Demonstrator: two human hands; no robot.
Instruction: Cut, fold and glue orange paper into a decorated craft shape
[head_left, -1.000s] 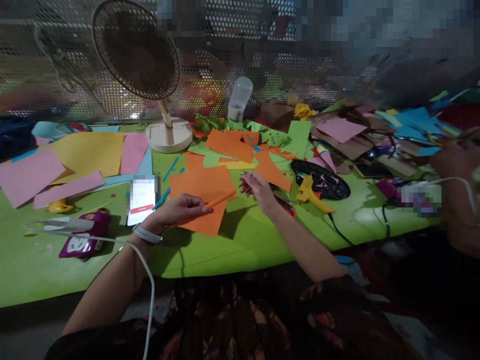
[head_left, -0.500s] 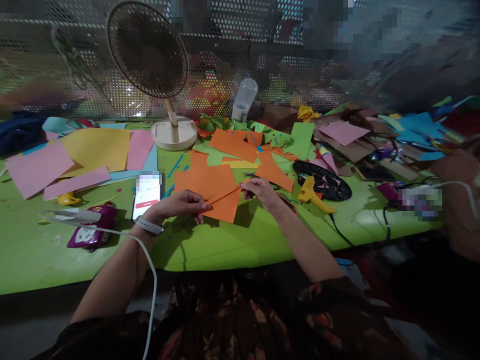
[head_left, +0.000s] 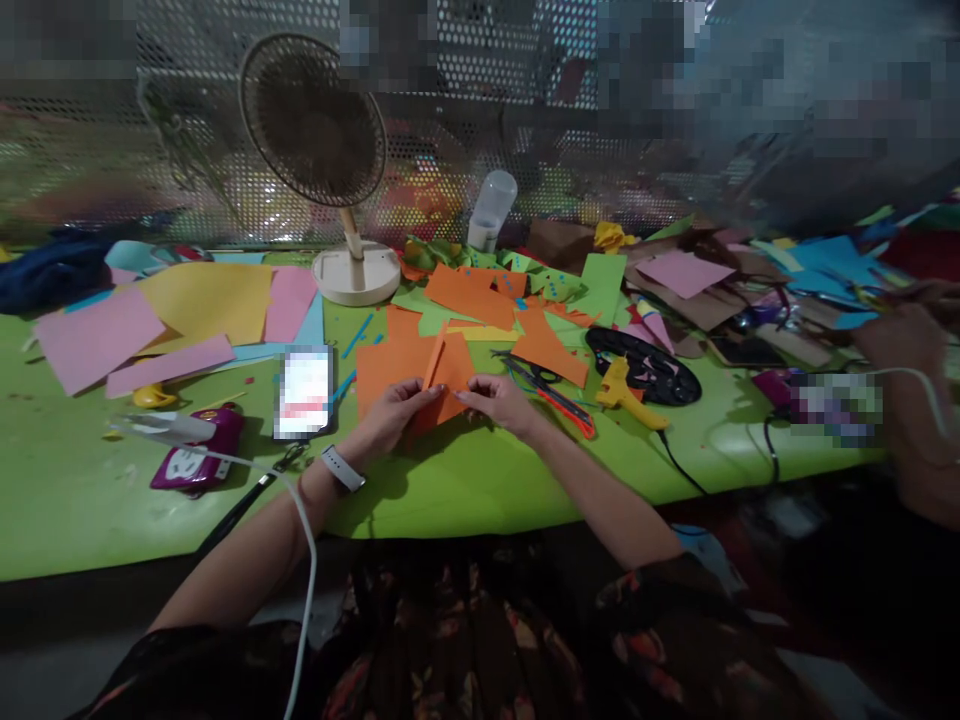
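My left hand (head_left: pixel 401 408) pinches an orange sheet of paper (head_left: pixel 454 375) near its lower left part, thumb on top. One edge of the sheet is folded into a narrow strip that stands steeply between the hands. On the other side, my right hand (head_left: pixel 501 402) is closed on the same sheet with thumb and fingertips. Beneath lies more orange paper (head_left: pixel 375 365), flat on the green table cover (head_left: pixel 465 490). Just beyond my right hand lie scissors (head_left: pixel 551 376) and an orange-red cutter (head_left: pixel 574 412). A yellow glue gun (head_left: pixel 622 395) rests farther right.
A fan (head_left: pixel 356 275) stands at the back left. The phone (head_left: pixel 304 390) and purple power socket (head_left: pixel 199 450) lie left, with a white cable over my left arm. A black palette tray (head_left: pixel 652 365) is right. Another person's hand (head_left: pixel 911 340) is at the far right.
My hands have come closer together. The sheet's folded edge has turned from a shallow slant to a steep one. The scissors and cutter show more, and the view has shifted slightly.
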